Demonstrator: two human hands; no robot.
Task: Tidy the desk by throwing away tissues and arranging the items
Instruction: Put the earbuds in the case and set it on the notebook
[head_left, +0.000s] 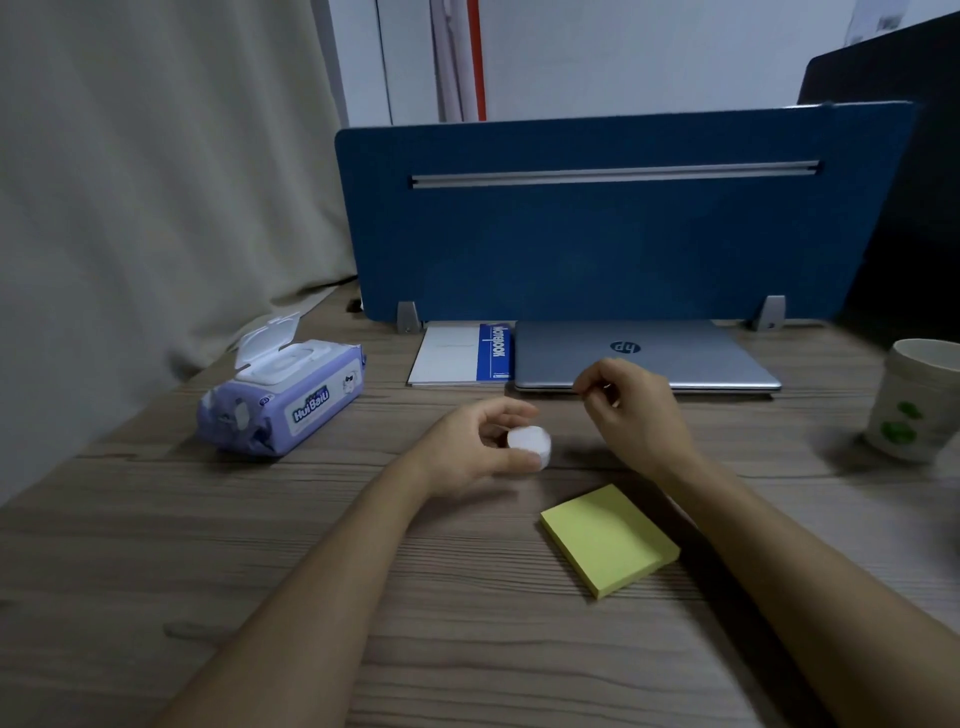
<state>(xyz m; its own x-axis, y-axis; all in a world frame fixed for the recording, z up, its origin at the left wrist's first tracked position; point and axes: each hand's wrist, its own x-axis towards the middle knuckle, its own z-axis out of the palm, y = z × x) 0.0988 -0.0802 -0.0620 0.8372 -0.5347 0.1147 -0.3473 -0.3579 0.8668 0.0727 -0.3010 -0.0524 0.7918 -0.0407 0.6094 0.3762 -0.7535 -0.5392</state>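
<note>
My left hand (475, 449) grips a small white round object (530, 446), perhaps a tape roll or a wad of tissue, just above the wooden desk (260, 545). Just to its right, my right hand (631, 402) hovers with its fingers curled and pinched together; whether it holds anything I cannot make out. A yellow sticky-note pad (609, 539) lies flat in front of both hands. A purple wet-wipes pack (283, 397) with its white lid flipped open sits to the left.
A closed silver laptop (685, 356) and a white-and-blue notebook (462, 353) lie side by side against the blue divider panel (597, 234). A paper cup (914, 408) stands at the right edge. A beige curtain (156, 182) hangs at the left.
</note>
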